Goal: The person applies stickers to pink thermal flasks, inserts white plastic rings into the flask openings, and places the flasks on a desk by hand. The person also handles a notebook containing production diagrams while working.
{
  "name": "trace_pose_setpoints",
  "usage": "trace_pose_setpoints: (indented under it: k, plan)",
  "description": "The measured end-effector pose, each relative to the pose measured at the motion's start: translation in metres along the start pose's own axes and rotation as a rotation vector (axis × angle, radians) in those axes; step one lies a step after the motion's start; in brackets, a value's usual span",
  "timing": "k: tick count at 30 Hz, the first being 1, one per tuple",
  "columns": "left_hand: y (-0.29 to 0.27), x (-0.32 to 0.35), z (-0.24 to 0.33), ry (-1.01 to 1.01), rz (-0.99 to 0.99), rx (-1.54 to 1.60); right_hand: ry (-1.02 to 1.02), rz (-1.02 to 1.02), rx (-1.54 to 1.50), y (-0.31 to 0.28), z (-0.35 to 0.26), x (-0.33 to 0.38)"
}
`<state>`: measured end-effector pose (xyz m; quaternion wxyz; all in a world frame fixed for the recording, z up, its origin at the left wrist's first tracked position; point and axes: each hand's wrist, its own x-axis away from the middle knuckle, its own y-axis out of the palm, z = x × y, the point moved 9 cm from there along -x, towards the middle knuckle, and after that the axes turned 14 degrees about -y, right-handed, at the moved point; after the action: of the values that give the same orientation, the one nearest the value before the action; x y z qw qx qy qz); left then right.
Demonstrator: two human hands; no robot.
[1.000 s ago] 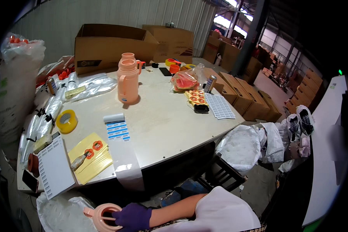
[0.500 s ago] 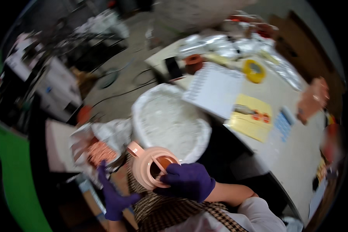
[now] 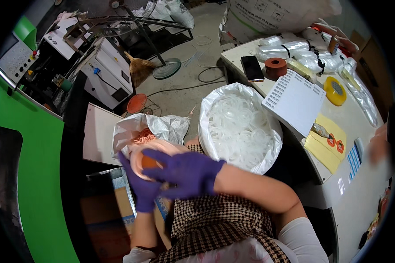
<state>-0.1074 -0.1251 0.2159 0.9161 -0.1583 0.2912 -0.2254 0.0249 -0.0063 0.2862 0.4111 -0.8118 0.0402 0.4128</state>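
A peach-coloured plastic jug (image 3: 136, 165) is between my two purple-gloved hands, tilted so that its round mouth and orange-brown inside show. My left hand (image 3: 143, 189) wraps the jug's left and lower side. Across the mouth lies my right hand (image 3: 191, 172), its fingers apart and smeared by motion, so its grip is unclear. Just beyond the jug, a white plastic bag (image 3: 173, 127) holds small peach-coloured pieces (image 3: 145, 136). To the right of it stands a bin lined with a white bag (image 3: 272, 151), full of clear plastic rings (image 3: 239, 125).
The white table (image 3: 314, 173) curves along the right. On it are a phone (image 3: 252, 69), a brown tape roll (image 3: 275, 68), a spiral notebook (image 3: 294, 101), a yellow tape roll (image 3: 335, 90) and yellow paper (image 3: 322, 151). A cardboard box (image 3: 125, 201) is low at left, beside a green panel (image 3: 30, 175).
The jug has moved into my left hand's grasp, and my right hand has shifted left across its mouth. The whole view has swung, so the table and bin appear farther right.
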Motion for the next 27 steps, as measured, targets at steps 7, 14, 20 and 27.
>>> trace_pose_setpoints:
  k: [7, 14, 20, 27]
  plan:
    - [-0.169, -0.087, -0.078, -0.049, 0.479, 0.037, 0.385, 0.288, 0.102, -0.078, 0.084, 0.11]
    - [-0.048, -0.029, -0.038, -0.069, -0.148, -0.186, 0.468, -0.114, 0.597, -0.017, 0.145, 0.217]
    - [0.072, 0.09, -0.004, 0.251, -0.387, -0.509, 0.448, -0.002, 0.568, -0.027, 0.163, 0.214]
    - [0.073, 0.069, -0.014, 0.19, -0.358, -0.472, 1.041, 0.736, -0.545, -0.019, 0.071, 0.232]
